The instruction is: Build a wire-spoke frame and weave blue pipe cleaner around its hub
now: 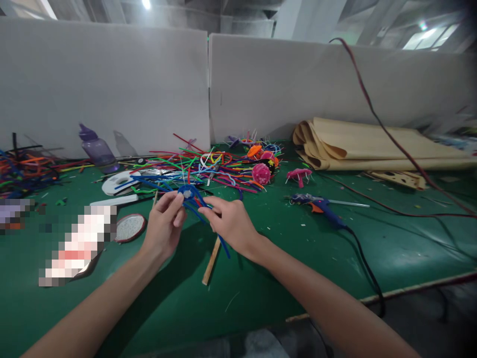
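Green table (335, 258) fills the lower frame; white partition boards (112, 84) wall it off at 12 o'clock.
Stack of tan paper sheets (372, 146) at 2 o'clock, lying flat against the boards. A red cable (372, 114) runs down across it.
Main pipe-cleaner heap (208, 169), mixed colours, at 12 o'clock from the hands, just beyond them. Second heap (22, 169) at 9–10 o'clock by the left edge.
Left hand (164, 226): thumb and forefinger pinched narrow on the coiled head of the blue pipe-cleaner piece (188, 191).
Right hand (231, 221): fingertips pinched on the blue strands of the same piece, at 3 o'clock from the coil.
The piece is held off the table between both hands, centre frame. One blue tail hangs toward 5 o'clock under the right hand.
Purple bottle (96, 148) upright at 10 o'clock, close to the boards.
Blue glue gun (320, 205) on its side at 3 o'clock, well apart from the hands. Its black cord (365, 263) trails to 5 o'clock.
Wooden stick (210, 262) flat on the table at 6 o'clock, below the hands.
White spool (115, 183) at 10 o'clock; round dark-rimmed disc (129, 227) at 9 o'clock, near the left hand.
Pink pom-pom ball (261, 173) at 1 o'clock, at the heap's edge.
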`<state>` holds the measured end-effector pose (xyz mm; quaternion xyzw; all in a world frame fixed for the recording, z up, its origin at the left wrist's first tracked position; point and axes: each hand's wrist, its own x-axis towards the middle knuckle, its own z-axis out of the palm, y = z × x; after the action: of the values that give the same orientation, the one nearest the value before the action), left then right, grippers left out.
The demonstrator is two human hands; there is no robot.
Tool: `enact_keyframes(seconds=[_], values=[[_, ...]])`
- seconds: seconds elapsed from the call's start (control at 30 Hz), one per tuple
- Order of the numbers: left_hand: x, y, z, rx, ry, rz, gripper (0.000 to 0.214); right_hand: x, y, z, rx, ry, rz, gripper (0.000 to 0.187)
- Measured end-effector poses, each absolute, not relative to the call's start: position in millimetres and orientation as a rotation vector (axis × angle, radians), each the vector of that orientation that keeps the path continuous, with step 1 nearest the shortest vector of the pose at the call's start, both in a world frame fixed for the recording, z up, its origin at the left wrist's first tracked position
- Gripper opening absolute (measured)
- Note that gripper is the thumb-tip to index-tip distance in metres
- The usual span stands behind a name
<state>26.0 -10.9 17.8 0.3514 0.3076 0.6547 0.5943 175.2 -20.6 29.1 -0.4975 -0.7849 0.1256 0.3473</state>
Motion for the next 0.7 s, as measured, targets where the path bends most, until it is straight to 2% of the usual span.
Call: enact_keyframes(seconds=[0.3, 0.53, 0.7], values=[[27.5, -12.6, 16.8, 0.722, 0.756, 1.41, 0.015, 173.8, -20.8, 23.7, -1.339, -1.958, 0.166, 0.027], [30.1, -11.8, 13.7, 0.932, 0.81, 1.423, 0.02, 182.7, -15.6, 28.2, -1.38, -1.956, 0.048, 0.028], [28.9, -10.2, 11.3, 0.985, 0.835, 1.451, 0.014, 184.0, -15.5, 28.4, -1.381, -2.025, 0.043, 0.026]])
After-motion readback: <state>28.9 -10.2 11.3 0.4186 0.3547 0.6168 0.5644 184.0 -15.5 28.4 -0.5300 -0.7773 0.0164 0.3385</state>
